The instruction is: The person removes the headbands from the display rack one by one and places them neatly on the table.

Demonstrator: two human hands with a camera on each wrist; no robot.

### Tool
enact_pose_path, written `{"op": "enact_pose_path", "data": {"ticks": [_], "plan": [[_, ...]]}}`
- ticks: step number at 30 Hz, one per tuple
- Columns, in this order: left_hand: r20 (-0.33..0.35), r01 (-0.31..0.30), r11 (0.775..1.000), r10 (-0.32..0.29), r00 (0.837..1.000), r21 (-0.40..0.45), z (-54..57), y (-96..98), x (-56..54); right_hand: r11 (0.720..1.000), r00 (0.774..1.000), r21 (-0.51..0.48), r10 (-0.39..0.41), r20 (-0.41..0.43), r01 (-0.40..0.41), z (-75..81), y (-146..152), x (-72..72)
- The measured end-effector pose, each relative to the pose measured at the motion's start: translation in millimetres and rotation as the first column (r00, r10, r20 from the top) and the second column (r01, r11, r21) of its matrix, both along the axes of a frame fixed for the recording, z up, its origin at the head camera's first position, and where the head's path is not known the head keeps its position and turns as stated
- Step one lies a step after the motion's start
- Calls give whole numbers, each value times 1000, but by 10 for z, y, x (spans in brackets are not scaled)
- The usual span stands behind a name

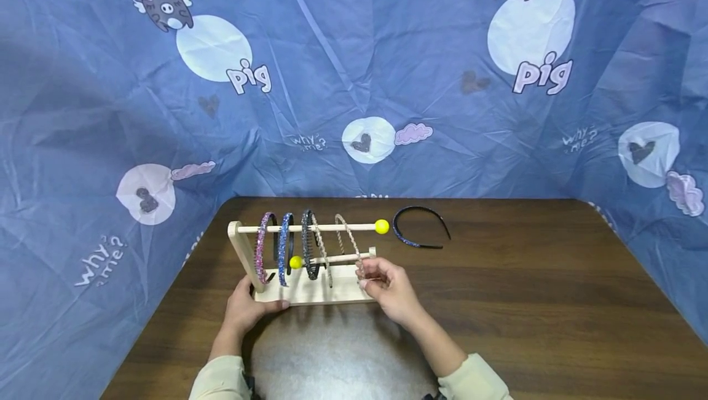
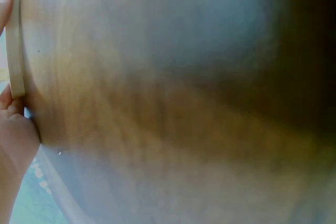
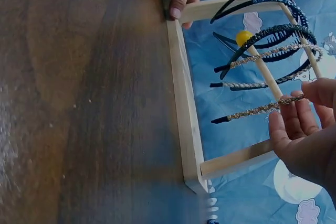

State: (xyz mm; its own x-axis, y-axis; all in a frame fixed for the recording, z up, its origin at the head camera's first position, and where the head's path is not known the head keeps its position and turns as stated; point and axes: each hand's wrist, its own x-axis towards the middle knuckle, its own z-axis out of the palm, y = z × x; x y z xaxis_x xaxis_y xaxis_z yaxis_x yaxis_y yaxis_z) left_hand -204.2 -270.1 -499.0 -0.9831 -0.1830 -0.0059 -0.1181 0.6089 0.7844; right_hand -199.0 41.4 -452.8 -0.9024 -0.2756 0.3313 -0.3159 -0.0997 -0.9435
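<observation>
A wooden headband stand stands on the table, with two rods tipped by yellow balls. My left hand grips the left corner of its base, thumb along the front edge. Toward the stand's right end, my right hand pinches a gold beaded headband that hangs over the upper rod; the right wrist view shows its black tip pointing free. Left of it hang another beaded headband, a black one with comb teeth, a blue glittery one and a pink glittery one.
A dark blue headband lies on the brown wooden table, behind and right of the stand. Blue cloth printed with pigs and hearts hangs behind and beside the table.
</observation>
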Motion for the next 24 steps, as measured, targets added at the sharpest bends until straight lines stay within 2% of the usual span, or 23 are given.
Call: {"op": "enact_pose_path", "data": {"ticks": [7, 12, 19, 24], "plan": [[-20, -2, 1000, 2, 1000, -9, -1, -5, -5, 999, 998, -23, -39, -39, 38, 56, -19, -11], [-30, -3, 1000, 2, 1000, -18, -19, -21, -5, 997, 998, -69, -26, -60, 21, 177, -17, -4], [-14, 3, 1000, -3, 1000, -15, -47, -32, -26, 990, 987, -137, 9, -158, -31, 294, 24, 3], [-9, 1, 1000, -1, 1000, -16, -32, -22, -21, 990, 974, -141, -3, -226, -29, 375, 68, -1]]}}
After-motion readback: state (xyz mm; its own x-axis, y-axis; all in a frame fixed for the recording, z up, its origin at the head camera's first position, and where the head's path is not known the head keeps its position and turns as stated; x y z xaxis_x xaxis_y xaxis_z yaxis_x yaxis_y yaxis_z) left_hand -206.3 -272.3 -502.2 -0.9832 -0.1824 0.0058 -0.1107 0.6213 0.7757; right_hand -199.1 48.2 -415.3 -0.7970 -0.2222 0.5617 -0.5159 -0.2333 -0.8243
